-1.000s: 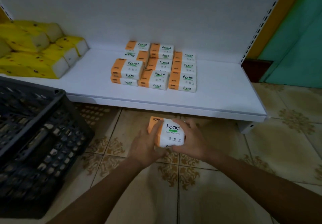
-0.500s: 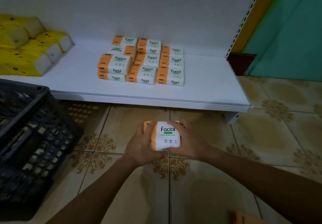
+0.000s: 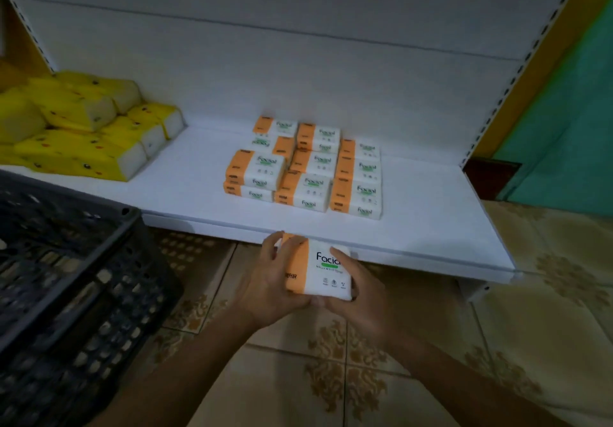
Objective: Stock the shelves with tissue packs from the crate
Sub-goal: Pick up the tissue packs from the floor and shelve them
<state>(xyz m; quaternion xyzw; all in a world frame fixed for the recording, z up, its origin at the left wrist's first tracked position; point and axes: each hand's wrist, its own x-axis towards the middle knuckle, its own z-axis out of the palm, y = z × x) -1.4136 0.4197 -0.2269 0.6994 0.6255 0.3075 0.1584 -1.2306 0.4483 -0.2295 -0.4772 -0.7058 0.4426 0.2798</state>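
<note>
I hold one orange-and-white "Facial" tissue pack [image 3: 316, 269] between both hands, just in front of the white shelf's front edge [image 3: 414, 254]. My left hand [image 3: 268, 280] grips its orange left end; my right hand [image 3: 360, 290] grips its white right side. On the white shelf stands a stacked group of several matching tissue packs [image 3: 305, 167]. The black plastic crate [image 3: 73, 277] sits on the floor at my left.
Several yellow tissue packs [image 3: 83, 128] are piled at the shelf's left end. The shelf's right part [image 3: 431, 201] is bare white board. A perforated upright [image 3: 517, 65] borders the shelf on the right, beside a yellow and green wall. Patterned floor tiles [image 3: 331, 377] lie below.
Both hands have carried the pack up and forward, from over the floor tiles to the shelf's front edge. The view has tilted up a little.
</note>
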